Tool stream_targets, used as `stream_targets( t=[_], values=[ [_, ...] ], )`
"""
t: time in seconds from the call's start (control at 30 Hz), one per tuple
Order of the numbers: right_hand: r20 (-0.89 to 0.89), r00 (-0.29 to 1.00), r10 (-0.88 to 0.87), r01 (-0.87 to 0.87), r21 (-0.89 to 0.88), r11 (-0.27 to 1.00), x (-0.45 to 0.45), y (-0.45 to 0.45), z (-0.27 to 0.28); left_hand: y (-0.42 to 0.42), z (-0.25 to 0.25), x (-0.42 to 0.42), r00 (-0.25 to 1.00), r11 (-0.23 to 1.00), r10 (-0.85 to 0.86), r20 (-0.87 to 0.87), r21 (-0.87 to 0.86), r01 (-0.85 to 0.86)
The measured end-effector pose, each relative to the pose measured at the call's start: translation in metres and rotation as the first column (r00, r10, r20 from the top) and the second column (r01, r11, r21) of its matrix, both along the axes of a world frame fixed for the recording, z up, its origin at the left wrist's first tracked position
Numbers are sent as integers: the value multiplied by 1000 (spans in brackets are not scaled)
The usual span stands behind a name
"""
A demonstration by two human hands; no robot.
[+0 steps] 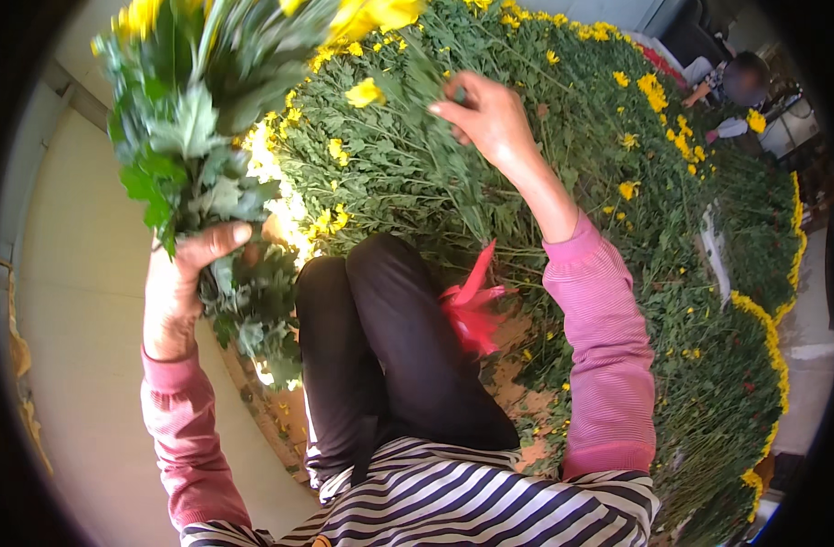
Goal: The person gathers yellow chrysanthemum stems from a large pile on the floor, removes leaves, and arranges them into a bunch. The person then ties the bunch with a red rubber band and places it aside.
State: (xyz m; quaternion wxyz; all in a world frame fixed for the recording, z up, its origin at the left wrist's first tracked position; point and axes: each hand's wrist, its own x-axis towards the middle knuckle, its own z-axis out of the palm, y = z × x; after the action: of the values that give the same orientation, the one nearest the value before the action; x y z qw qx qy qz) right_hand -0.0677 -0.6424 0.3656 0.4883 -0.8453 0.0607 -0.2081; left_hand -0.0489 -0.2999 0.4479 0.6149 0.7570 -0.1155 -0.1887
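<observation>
My left hand [208, 256] grips a thick bunch of leafy, yellow-flowered stems [191, 137], which rises upright to the picture's top edge. To the right, over the heap of cut yellow chrysanthemums [389, 164], my right hand [482, 113] is raised with its fingers curled and thumb against them. A blurred green stem with a yellow bloom [366, 92] lies by those fingers; it seems pinched there, though blur hides the exact contact. Red plastic strips [475, 311] lie beside my right knee, on the stems' lower ends.
A pale wall [82, 273] curves along my left side. Flower stems are piled from in front of me round to my right, edged with yellow blooms [765, 328]. Another person [718, 85] sits at the far right beyond the pile. Leaf scraps litter the brown floor [526, 403].
</observation>
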Motion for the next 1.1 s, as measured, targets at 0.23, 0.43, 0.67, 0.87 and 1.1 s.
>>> stream_targets(
  t=[0.23,0.43,0.67,0.87,1.1],
  values=[
    [531,835,142,-47,-188,981,22,26,49,-101,44,27,904,937,-347,251,119,327],
    [432,855,286,-395,187,900,-18,20,80,-114,56,19,895,900,-430,120,-25,436],
    [85,937,339,-346,361,866,-69,10,-84,-88,48,30,897,897,-433,85,-56,438],
    [268,941,207,-339,720,606,-127,60,-97,-74,38,26,977,967,-189,101,-152,203],
    [192,964,-185,-81,871,484,-129,66,-122,-89,17,32,966,935,-206,157,-259,242]
  ],
)
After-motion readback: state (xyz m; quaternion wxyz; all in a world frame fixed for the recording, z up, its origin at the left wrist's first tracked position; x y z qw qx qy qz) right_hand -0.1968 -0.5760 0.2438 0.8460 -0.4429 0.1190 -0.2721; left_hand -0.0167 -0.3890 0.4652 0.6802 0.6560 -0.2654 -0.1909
